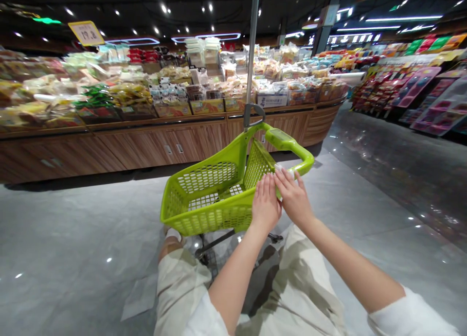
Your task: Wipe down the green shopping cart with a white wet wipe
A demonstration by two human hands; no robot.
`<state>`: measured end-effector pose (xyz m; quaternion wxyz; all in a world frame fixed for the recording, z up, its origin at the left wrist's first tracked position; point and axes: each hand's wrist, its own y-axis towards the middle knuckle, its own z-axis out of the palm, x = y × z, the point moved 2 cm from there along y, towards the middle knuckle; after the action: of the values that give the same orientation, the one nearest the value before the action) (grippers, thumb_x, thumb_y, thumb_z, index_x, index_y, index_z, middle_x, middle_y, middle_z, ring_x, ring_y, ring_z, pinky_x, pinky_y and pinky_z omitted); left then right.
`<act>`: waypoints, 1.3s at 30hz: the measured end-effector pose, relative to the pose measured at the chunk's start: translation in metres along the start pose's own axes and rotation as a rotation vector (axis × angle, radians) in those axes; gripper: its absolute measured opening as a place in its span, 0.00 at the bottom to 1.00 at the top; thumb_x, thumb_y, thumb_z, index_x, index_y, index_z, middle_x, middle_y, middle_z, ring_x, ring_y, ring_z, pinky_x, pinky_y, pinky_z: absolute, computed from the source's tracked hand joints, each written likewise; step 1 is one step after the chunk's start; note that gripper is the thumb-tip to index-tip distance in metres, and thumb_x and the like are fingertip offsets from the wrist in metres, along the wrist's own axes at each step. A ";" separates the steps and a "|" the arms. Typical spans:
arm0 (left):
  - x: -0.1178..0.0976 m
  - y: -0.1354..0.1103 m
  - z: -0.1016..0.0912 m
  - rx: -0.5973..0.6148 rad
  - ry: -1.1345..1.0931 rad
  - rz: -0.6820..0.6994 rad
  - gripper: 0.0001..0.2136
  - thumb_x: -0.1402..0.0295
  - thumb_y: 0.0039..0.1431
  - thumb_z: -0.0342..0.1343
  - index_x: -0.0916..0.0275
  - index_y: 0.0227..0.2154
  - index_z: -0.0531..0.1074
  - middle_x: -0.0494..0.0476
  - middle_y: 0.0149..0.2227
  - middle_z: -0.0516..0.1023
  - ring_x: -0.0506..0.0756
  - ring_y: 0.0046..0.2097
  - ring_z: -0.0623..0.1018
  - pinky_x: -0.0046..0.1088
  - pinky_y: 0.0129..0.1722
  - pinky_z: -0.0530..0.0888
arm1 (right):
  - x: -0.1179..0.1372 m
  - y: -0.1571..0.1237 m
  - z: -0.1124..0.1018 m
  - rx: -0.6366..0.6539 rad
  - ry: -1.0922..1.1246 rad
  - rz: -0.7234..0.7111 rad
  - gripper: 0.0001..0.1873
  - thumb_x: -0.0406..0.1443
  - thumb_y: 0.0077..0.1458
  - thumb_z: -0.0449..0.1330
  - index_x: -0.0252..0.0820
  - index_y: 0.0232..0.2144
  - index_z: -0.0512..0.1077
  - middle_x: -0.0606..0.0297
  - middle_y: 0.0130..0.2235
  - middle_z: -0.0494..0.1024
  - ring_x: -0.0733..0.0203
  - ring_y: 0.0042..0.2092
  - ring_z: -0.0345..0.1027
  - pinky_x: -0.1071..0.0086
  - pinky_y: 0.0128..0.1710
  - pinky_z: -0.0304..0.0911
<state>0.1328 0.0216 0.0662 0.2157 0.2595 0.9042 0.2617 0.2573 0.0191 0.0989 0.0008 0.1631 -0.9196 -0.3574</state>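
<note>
A lime-green plastic shopping cart stands right in front of me, its basket empty. My left hand lies flat on the near right rim of the basket, fingers stretched out and close together. Beside it and touching it, my right hand reaches to where the rim meets the green handle. Its fingers are pressed together on a small white piece that peeks out past the fingertips; I cannot make out what it is. A grey pole rises from the cart's far side.
A long wooden display counter piled with packaged foods runs across behind the cart. More shelves with red and pink goods line the right side. The grey tiled floor is glossy. My light trousers and a shoe show below.
</note>
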 end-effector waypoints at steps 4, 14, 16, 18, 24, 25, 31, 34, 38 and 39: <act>0.002 0.000 -0.001 -0.001 0.017 0.008 0.35 0.73 0.59 0.48 0.72 0.68 0.43 0.69 0.70 0.55 0.60 0.72 0.52 0.45 0.69 0.57 | -0.020 -0.004 -0.009 -0.006 0.019 -0.004 0.36 0.22 0.53 0.46 0.42 0.64 0.61 0.58 0.64 0.66 0.55 0.66 0.59 0.46 0.69 0.33; 0.001 0.000 0.001 0.008 0.005 0.000 0.36 0.72 0.58 0.49 0.72 0.68 0.42 0.71 0.69 0.56 0.62 0.72 0.52 0.47 0.69 0.57 | 0.012 -0.004 0.001 -0.025 0.033 0.038 0.36 0.23 0.53 0.47 0.40 0.65 0.60 0.54 0.64 0.67 0.54 0.65 0.60 0.48 0.69 0.33; 0.004 -0.001 -0.001 0.016 0.014 0.011 0.36 0.73 0.58 0.49 0.73 0.68 0.43 0.71 0.69 0.56 0.61 0.72 0.52 0.46 0.70 0.56 | 0.011 -0.005 -0.002 -0.011 0.044 -0.037 0.35 0.23 0.54 0.46 0.42 0.64 0.62 0.56 0.63 0.68 0.56 0.64 0.62 0.50 0.70 0.31; 0.006 -0.002 -0.003 0.009 0.025 0.010 0.36 0.74 0.58 0.49 0.73 0.68 0.43 0.70 0.69 0.55 0.61 0.72 0.52 0.45 0.70 0.56 | -0.013 -0.002 -0.010 -0.021 0.037 -0.011 0.35 0.22 0.55 0.45 0.44 0.63 0.64 0.58 0.62 0.70 0.56 0.63 0.64 0.47 0.69 0.26; 0.004 -0.002 0.000 -0.018 0.036 -0.012 0.37 0.74 0.57 0.49 0.74 0.68 0.42 0.72 0.69 0.56 0.61 0.72 0.52 0.45 0.69 0.56 | -0.050 0.007 -0.017 -0.095 -0.009 0.242 0.34 0.23 0.53 0.46 0.42 0.61 0.65 0.54 0.61 0.71 0.51 0.63 0.63 0.40 0.68 0.29; 0.004 -0.001 0.000 -0.017 0.031 -0.015 0.37 0.74 0.57 0.49 0.74 0.68 0.41 0.72 0.69 0.55 0.61 0.72 0.52 0.46 0.69 0.57 | -0.038 0.005 -0.014 -0.094 -0.005 0.214 0.34 0.23 0.53 0.46 0.40 0.61 0.65 0.53 0.61 0.70 0.52 0.63 0.63 0.42 0.68 0.30; 0.008 -0.003 -0.004 0.006 0.016 0.016 0.37 0.74 0.57 0.49 0.71 0.68 0.42 0.69 0.70 0.55 0.61 0.72 0.51 0.46 0.69 0.57 | -0.002 -0.004 -0.006 -0.024 0.066 -0.045 0.35 0.22 0.53 0.46 0.44 0.61 0.65 0.60 0.62 0.69 0.58 0.63 0.63 0.49 0.70 0.29; 0.007 -0.002 -0.005 0.007 0.018 0.021 0.38 0.74 0.56 0.50 0.72 0.68 0.42 0.70 0.69 0.55 0.61 0.72 0.52 0.45 0.69 0.57 | -0.043 0.001 -0.013 -0.073 0.051 0.113 0.33 0.22 0.53 0.46 0.47 0.58 0.68 0.60 0.61 0.72 0.56 0.63 0.64 0.43 0.68 0.26; 0.004 0.000 -0.003 0.002 0.006 0.000 0.37 0.74 0.56 0.50 0.74 0.68 0.43 0.72 0.69 0.55 0.62 0.72 0.52 0.45 0.70 0.56 | -0.045 0.006 -0.008 -0.150 0.032 0.264 0.30 0.23 0.53 0.47 0.45 0.56 0.70 0.57 0.59 0.73 0.52 0.63 0.64 0.40 0.67 0.30; 0.003 0.000 -0.002 0.002 -0.002 -0.003 0.37 0.74 0.56 0.50 0.74 0.67 0.43 0.72 0.69 0.55 0.62 0.72 0.52 0.46 0.70 0.56 | -0.031 0.005 -0.004 -0.141 0.032 0.240 0.30 0.24 0.54 0.47 0.44 0.57 0.69 0.56 0.60 0.73 0.52 0.63 0.64 0.42 0.68 0.31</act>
<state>0.1294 0.0229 0.0671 0.2169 0.2587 0.9046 0.2603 0.2857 0.0293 0.1090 0.0696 0.0573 -0.9050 -0.4158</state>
